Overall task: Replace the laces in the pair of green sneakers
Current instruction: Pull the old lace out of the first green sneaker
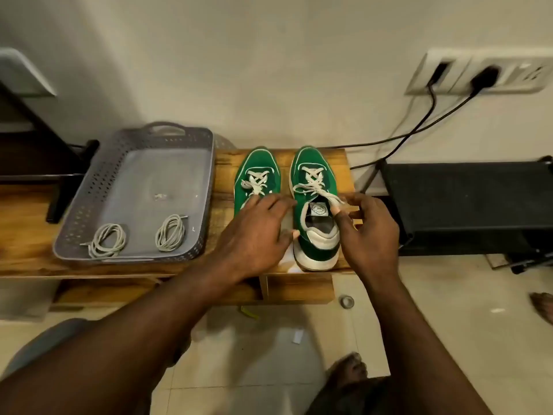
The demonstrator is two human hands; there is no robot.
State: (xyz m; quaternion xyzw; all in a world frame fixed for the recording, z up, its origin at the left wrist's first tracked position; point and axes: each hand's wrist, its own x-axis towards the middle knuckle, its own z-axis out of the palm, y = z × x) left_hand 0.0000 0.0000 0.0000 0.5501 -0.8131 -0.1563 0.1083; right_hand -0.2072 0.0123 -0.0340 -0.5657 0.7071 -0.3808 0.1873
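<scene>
Two green sneakers stand side by side on a wooden bench (224, 163), toes toward the wall. The left sneaker (257, 172) has a white lace tied across its top, and my left hand (254, 235) lies over its rear half with fingers spread and fairly straight. The right sneaker (314, 205) has a white lace (314, 184) with loose loops. My right hand (368, 232) pinches an end of that lace beside the tongue. Two coiled spare laces (107, 239) (170, 232) lie in a grey tray (89, 175).
The grey perforated tray sits on the bench left of the shoes. A black rack (466, 205) stands right of the bench. Two black cables (419, 127) run from a wall socket (478, 73). A tape roll (347, 301) and paper scraps lie on the tiled floor.
</scene>
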